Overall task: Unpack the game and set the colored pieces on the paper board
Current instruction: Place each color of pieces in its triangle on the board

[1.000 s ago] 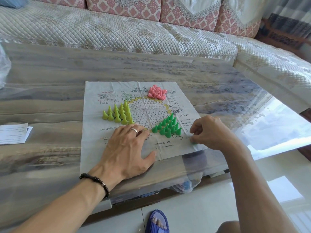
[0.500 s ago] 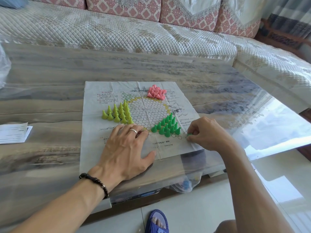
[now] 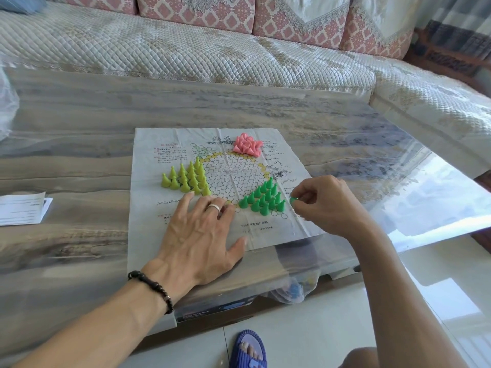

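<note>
two hands work over the paper board [image 3: 148,235] spread on the table [image 3: 79,155]. the left hand [image 3: 199,243] lies flat, palm down, on the board's near part, fingers straight and slightly spread, thumb out toward the near edge; a ring sits on one finger and a dark bead bracelet [image 3: 152,288] circles the wrist. the right hand [image 3: 326,205] hovers at the board's right side, wrist raised, fingers curled, pinching a single green piece [image 3: 293,200] between thumb and fingertips, just beside the green pieces [image 3: 263,199] that stand upright in a triangle on the board. the yellow-green pieces [image 3: 187,177] stand in another triangle at the board's left, just beyond the left fingertips. the pink pieces [image 3: 247,145] lie heaped, tilted, at the far edge of the printed hexagon grid. a white paper [image 3: 21,208] lies at the table's left edge.
</note>
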A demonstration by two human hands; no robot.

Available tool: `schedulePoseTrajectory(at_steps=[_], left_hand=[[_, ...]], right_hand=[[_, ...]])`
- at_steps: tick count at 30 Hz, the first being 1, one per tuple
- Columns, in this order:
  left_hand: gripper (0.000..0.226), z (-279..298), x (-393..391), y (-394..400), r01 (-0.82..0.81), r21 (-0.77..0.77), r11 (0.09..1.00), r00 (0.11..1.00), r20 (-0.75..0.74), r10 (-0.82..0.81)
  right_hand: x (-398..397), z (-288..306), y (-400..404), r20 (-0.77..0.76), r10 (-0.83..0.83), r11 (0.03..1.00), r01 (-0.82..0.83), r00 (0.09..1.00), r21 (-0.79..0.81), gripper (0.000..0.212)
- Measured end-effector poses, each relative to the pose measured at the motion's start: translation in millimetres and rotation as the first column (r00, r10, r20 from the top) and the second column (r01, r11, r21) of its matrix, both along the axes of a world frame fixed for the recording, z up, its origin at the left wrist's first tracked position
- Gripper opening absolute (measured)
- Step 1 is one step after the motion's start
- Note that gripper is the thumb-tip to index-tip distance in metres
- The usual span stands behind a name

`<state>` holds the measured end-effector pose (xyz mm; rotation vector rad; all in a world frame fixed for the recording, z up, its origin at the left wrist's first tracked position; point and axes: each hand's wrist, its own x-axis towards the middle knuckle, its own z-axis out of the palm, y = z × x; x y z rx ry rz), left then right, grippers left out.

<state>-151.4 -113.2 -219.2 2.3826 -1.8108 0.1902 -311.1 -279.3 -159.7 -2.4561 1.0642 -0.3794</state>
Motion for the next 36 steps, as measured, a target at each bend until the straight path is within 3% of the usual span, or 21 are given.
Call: schedulePoseTrajectory(at_steps=[6,16,25,29,36], left_hand=[[0.065,1.3,-0.3,-0.4,0.001,0.007,1.0,1.0,0.0,-0.001],[0.066,2.2,-0.7,-0.2,-0.002,0.009,1.0,1.0,-0.02,0.002],[0.066,4.7,-1.5,-0.9,-0.001,0.017,1.0,1.0,-0.029,0.002],[0.064,5.4,-2.2,-1.6,-0.004,0.025,1.0,1.0,-0.029,0.005],[0.064,6.0,-3.4,-1.4,-0.01,0.032,0.999,1.0,-0.03,0.011]], right_hand=[[6.0,-4.7,5.9,-0.053,0.112,0.993,-0.114,0.992,-0.031,0.009],[19.9,-15.2,6.2,-0.175,0.152,0.98,-0.172,0.973,-0.101,0.008],[21.5,-17.3,5.7,-0.176,0.159,0.98,-0.177,0.971,-0.094,0.011],[11.7,-6.6,-1.8,-0.116,0.091,0.99,-0.102,0.989,-0.093,0.018],[-23.8,-10.8,-28.2,-0.077,-0.162,0.979,0.151,0.984,-0.136,0.004]])
